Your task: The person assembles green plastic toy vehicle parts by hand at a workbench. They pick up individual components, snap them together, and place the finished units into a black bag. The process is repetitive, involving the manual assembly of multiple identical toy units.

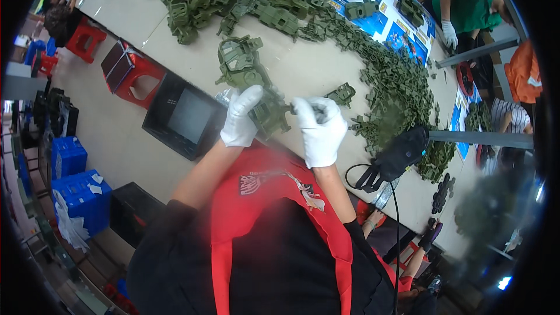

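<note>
White-gloved, my left hand (pixel 240 118) is closed on the near side of a green plastic toy vehicle body (pixel 238 58), which is tilted above the table edge. My right hand (pixel 322 134), also gloved in white, is just right of the body with its fingers pinched together. A small dark green plastic part (pixel 319 116) shows between those fingers; most of it is hidden. Just beyond the right hand, a loose green part (pixel 341 94) lies on the pale table (pixel 291 64).
Green vehicle bodies (pixel 274 14) are heaped at the far side. Small green parts (pixel 388 96) spread to the right, near a black pouch (pixel 402 151) with a cable. A black crate (pixel 185 118) and red stool (pixel 137 76) stand left. Co-workers are at the right, one in a green shirt (pixel 472 6).
</note>
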`<state>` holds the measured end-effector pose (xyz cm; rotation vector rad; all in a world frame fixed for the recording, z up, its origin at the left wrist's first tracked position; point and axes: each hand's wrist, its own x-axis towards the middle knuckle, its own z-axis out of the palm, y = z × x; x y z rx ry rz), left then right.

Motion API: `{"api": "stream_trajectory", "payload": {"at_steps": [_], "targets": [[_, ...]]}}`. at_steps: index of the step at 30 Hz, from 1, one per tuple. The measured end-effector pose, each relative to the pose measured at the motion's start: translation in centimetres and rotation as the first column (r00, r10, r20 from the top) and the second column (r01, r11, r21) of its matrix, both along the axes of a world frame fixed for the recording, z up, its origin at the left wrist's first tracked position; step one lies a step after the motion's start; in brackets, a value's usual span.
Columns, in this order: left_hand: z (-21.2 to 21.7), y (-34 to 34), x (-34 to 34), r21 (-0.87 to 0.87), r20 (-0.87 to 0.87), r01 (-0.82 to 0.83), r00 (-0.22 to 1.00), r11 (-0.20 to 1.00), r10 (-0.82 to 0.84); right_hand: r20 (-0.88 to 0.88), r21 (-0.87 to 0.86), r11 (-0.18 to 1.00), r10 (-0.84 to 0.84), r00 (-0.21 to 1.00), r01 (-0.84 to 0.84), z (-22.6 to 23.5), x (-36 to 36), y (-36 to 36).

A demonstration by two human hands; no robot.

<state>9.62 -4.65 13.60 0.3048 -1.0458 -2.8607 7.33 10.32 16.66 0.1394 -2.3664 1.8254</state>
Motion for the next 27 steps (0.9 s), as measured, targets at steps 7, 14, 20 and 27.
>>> {"api": "stream_trajectory", "payload": {"at_steps": [7,14,20,27], "targets": [[0.2,-0.7,-0.1,-0.183,0.004,-0.050,0.999,0.982,0.052,-0.165,0.260,0.957,0.178,0.970,-0.131,0.0,1.2,-0.6],[0.9,-0.5,-0.3,-0.190,-0.031,-0.046,0.999,0.981,0.041,-0.288,0.379,0.920,0.219,0.932,-0.099,-1.1,0.7,-1.6],[-0.1,-1.1,-0.7,-0.224,-0.064,0.006,0.998,0.975,-0.021,-0.287,0.432,0.894,0.263,0.921,-0.120,-1.2,0.2,-1.9],[-0.1,-1.2,2.0,-0.191,0.161,0.114,0.983,0.975,-0.084,-0.367,0.539,0.832,0.374,0.852,-0.132,-1.9,1.1,-1.2]]}}
